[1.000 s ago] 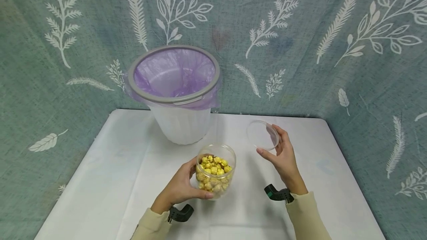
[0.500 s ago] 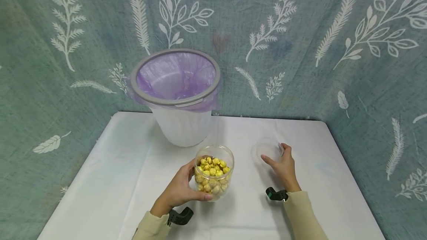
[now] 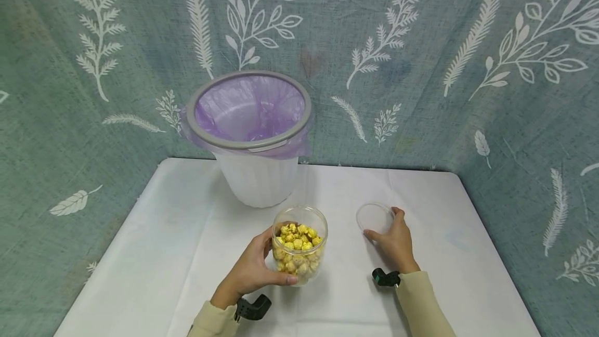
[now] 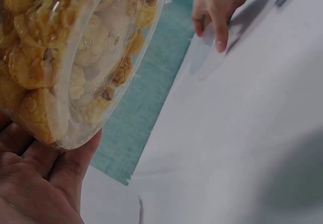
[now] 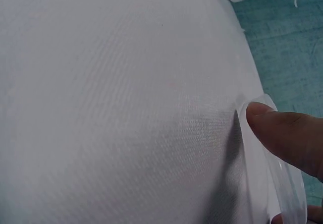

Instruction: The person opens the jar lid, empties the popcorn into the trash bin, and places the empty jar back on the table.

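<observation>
In the head view, my left hand grips the left side of a clear round plastic jar. Yellow popcorn fills the lower part of it, and its mouth is uncovered. Close up in the left wrist view, the jar is tilted, with fingers against its base. To the right, my right hand pinches a clear round lid by its edge, low over the table. The thumb presses on the lid in the right wrist view; most of the other fingers are out of frame there.
Behind the jar stands a white bin with a grey rim and a purple liner. White cloth covers the table. A green patterned curtain encloses the back and sides.
The right hand has lowered the lid toward the table and a little toward me, from upright to nearly flat. The left hand keeps the jar at about the same place.
</observation>
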Motion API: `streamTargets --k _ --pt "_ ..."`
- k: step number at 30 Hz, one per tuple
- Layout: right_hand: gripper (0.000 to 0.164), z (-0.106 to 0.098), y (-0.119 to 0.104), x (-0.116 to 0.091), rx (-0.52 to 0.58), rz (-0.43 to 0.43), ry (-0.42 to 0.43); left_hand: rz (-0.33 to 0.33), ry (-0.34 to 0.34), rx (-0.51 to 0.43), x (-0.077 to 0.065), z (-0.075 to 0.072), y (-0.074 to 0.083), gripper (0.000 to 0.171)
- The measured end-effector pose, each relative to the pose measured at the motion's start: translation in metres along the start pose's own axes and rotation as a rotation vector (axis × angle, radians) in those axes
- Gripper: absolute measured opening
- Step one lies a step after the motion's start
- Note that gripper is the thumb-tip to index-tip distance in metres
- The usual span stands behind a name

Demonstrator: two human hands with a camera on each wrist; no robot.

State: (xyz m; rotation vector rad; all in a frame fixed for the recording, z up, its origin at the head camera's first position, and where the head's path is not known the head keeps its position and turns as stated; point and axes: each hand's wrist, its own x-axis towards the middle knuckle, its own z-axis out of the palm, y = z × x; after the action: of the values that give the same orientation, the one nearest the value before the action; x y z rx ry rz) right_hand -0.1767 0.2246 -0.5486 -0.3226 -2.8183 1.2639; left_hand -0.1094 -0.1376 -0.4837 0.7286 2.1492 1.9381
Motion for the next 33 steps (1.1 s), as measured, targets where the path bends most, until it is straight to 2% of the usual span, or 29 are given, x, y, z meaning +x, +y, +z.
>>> streamTargets --k 10,17,21,25,33 --pt "0.107 -0.004 -0.004 0.000 -0.024 0.002 -0.020 -0.015 0.005 0.006 -0.003 -0.001 -0.001 0.097" --pt "0.101 -0.012 -0.025 0.002 0.071 -0.056 0.051 -0.022 -0.001 -0.013 -0.006 0.001 -0.001 0.096" --pt "0.098 -0.016 -0.050 0.009 0.147 -0.116 0.091 -0.022 -0.004 -0.020 -0.008 0.002 -0.001 0.095" --pt "0.095 -0.023 -0.087 0.017 0.227 -0.195 0.124 -0.031 -0.004 -0.037 -0.010 0.002 -0.003 0.094" --pt "0.086 -0.038 -0.162 0.033 0.317 -0.430 0.145 -0.012 0.002 -0.037 -0.014 0.003 -0.001 0.095"
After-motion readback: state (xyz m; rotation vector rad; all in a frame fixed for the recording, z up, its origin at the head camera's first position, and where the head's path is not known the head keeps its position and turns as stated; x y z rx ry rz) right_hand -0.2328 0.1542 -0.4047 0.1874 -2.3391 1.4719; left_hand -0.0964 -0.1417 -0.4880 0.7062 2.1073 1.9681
